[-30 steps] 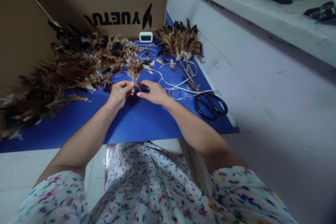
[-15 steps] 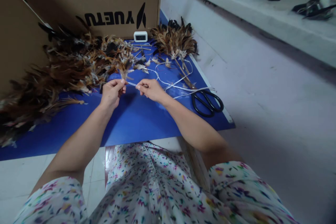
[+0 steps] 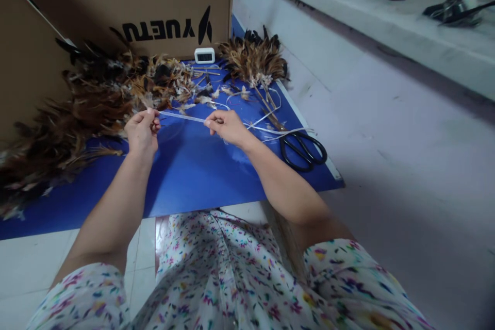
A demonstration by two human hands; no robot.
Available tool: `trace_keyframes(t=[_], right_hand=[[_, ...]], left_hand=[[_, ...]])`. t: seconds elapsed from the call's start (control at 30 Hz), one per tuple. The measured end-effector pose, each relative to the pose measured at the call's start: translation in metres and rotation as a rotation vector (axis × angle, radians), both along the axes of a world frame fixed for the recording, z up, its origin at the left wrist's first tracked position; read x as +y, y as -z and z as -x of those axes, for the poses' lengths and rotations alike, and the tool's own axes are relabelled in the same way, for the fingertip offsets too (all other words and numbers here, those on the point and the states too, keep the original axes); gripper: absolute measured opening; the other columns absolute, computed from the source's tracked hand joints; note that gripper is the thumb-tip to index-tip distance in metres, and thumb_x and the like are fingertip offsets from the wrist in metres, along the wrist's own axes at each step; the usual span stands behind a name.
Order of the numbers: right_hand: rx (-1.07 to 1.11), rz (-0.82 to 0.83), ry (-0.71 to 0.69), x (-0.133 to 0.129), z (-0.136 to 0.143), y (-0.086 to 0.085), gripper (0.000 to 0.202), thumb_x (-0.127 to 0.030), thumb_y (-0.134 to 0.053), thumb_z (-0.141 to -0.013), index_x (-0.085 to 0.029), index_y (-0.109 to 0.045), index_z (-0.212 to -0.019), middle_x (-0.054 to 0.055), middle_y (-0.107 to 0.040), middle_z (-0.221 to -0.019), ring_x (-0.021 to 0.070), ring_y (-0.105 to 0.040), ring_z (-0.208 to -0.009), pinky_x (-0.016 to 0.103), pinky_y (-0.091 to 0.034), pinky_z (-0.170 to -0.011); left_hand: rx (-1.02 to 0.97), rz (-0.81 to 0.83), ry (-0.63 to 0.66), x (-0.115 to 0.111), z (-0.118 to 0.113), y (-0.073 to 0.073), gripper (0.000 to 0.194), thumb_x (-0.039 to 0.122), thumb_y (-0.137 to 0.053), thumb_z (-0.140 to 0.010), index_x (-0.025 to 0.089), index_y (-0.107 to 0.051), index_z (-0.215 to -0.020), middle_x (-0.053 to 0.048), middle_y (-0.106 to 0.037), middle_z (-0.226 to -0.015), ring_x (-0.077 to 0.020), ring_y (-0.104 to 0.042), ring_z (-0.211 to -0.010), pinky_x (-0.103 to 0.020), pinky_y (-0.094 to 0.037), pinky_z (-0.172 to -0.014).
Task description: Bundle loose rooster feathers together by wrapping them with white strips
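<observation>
**String Drawn Taut Over the Blue Mat**

We had our left hand [image 3: 142, 130] pinched shut on a small feather bunch [image 3: 148, 100] and one end of the white string [image 3: 181, 117], and our right hand [image 3: 226, 127] pinched on the same string farther along, the two hands well apart with the strand stretched straight between them above the blue mat [image 3: 193, 175]. The mat below our hands lay bare up to its near edge (the widest open stretch in reach). Left of us the feather pile [image 3: 77, 113] crowded the mat. Right of our hand, loose string ran to the black scissors [image 3: 303, 150], near the mat's right edge. Beyond stood the cardboard box [image 3: 154, 0], a small clock [image 3: 204, 55] touching its foot.
</observation>
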State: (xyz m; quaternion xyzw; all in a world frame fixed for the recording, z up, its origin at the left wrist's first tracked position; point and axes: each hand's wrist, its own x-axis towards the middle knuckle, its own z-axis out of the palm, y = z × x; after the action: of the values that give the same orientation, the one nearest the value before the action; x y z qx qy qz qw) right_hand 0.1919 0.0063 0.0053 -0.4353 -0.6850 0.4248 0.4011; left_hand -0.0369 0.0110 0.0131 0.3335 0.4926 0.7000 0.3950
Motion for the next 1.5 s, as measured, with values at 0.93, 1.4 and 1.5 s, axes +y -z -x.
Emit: trace_keyframes(t=[0.93, 1.4, 1.5], right_hand=[[-0.152, -0.428, 0.076, -0.001, -0.002, -0.004, 0.040, -0.025, -0.071, -0.073, -0.022, -0.064, -0.113, 0.007, -0.064, -0.124, 0.0237, -0.056, -0.118, 0.044, -0.041, -0.105], [-0.062, -0.039, -0.073, -0.012, 0.018, 0.009, 0.021, -0.033, -0.055, -0.089, -0.015, -0.067, -0.086, -0.004, -0.057, -0.061, 0.0076, -0.051, -0.056, 0.021, -0.040, -0.059], [-0.190, -0.140, -0.044, -0.014, 0.015, 0.003, 0.022, -0.032, -0.054, -0.091, -0.016, -0.069, -0.087, -0.002, -0.060, -0.064, 0.0094, -0.053, -0.062, 0.023, -0.038, -0.064]], left_hand=[[0.090, 0.042, 0.285, -0.014, -0.023, 0.005, 0.017, 0.019, -0.076, -0.071, 0.014, -0.064, -0.061, -0.002, -0.065, -0.065, -0.0036, -0.048, -0.045, -0.015, -0.037, -0.041], [0.207, 0.067, 0.381, -0.018, -0.031, 0.014, 0.025, 0.034, -0.083, -0.062, 0.013, -0.070, -0.063, 0.000, -0.056, -0.047, -0.0064, -0.047, -0.041, -0.017, -0.037, -0.042], [0.301, 0.030, 0.331, -0.016, -0.030, 0.019, 0.023, 0.033, -0.080, -0.065, 0.013, -0.069, -0.062, -0.001, -0.056, -0.046, -0.0071, -0.047, -0.041, -0.018, -0.038, -0.042]])
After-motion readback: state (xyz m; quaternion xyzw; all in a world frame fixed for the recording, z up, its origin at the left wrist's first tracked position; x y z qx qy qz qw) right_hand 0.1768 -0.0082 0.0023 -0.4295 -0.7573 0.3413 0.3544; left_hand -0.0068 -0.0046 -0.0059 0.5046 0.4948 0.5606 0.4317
